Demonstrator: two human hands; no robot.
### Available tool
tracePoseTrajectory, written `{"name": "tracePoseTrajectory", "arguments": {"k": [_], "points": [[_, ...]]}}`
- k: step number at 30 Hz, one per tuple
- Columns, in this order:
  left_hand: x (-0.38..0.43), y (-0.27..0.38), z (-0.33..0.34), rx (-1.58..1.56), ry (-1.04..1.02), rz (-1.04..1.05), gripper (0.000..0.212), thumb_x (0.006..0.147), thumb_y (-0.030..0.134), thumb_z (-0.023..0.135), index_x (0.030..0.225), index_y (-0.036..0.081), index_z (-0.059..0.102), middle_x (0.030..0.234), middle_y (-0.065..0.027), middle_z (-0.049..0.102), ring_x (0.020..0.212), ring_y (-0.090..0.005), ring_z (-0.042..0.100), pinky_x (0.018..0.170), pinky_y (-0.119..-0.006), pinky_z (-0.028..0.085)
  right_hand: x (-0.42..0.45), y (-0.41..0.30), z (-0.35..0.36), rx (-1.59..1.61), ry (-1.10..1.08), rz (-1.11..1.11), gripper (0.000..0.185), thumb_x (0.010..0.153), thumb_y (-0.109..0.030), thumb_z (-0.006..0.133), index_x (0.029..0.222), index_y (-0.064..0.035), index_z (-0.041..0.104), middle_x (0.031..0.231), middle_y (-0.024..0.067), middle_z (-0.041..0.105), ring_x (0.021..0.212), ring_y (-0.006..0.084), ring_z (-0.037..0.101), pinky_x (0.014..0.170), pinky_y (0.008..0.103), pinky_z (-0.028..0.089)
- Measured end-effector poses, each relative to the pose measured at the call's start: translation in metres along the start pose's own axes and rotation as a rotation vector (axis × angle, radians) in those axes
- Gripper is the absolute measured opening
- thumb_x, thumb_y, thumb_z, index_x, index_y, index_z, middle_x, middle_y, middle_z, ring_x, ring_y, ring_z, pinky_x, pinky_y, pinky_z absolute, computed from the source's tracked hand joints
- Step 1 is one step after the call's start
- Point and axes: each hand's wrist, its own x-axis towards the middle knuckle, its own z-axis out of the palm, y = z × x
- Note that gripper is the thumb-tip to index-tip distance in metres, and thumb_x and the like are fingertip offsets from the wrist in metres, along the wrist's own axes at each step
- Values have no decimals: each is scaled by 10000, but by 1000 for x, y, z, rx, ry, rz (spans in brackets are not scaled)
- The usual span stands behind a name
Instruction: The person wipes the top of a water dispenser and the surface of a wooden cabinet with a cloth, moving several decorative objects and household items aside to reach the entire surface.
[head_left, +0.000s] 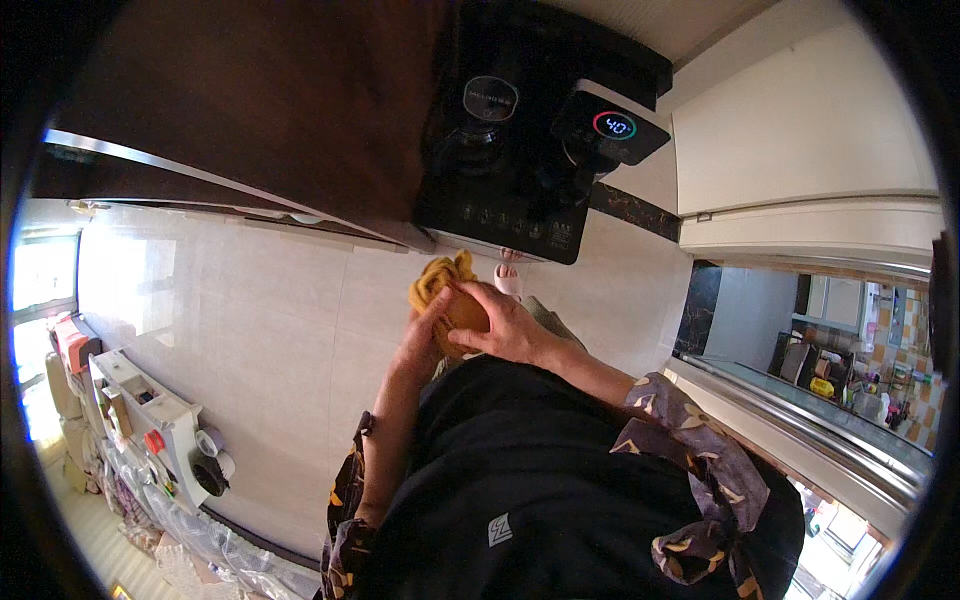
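Both my hands are together in front of my body, around a bunched mustard-yellow cloth (442, 279). My left hand (429, 324) grips it from the left side, its thumb laid along the folds; part of that hand is hidden by the cloth. My right hand (506, 319) holds the cloth from the right, with the thumb and forefinger spread over a smooth, rounded part of it. Whether something lies inside the cloth cannot be told. Just beyond my hands stands a black hot-water dispenser (510, 214) with a lit round display.
A dark brown wooden cabinet (262, 97) stands left of the dispenser. Cream cabinet doors (802, 135) are at the right, above a glass-edged opening onto a kitchen. My slippered foot (508, 280) shows on the tiled floor (300, 315). A white storage unit (169, 412) stands far left.
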Motion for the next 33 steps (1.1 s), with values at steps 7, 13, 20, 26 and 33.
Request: {"name": "tracePoseTrajectory", "arguments": {"k": [7,13,20,26,33], "points": [[8,-1,0,-246,-17,122,554,974,456,519,1333,36,473,1254,-170,582,1091,-287,627,908,-426,549,7,3,-5,-267,204,-33,897,796,-579,715,1413,-31,365,1426,193,373,1313,341,415,1049,424,416],[8,-3,31,481,177,184,714,972,598,412,1381,13,423,1270,-166,574,1148,-278,575,934,-387,503,6,-16,-17,1261,-108,507,854,800,-557,727,1423,-92,374,1364,133,484,1242,245,510,1016,366,467],[20,-5,-11,638,108,253,686,988,603,359,1263,9,566,1219,-136,624,1129,-226,594,896,-358,486,-16,75,-46,994,661,387,530,835,-180,746,1285,-67,490,1149,107,631,1044,211,627,864,370,550],[-4,-10,-30,502,158,89,628,1006,550,378,1209,-4,595,1161,-131,651,1028,-211,634,842,-331,501,-18,169,-42,131,1018,563,590,816,-161,772,1277,-27,430,1186,124,600,1032,220,628,869,370,537],[-27,-13,-47,376,251,82,762,996,598,314,1295,-84,474,1232,-229,594,1093,-310,617,920,-386,500,6,168,-73,1206,991,553,499,871,-134,716,1287,-68,448,1067,123,637,905,201,667,732,312,577]]}}
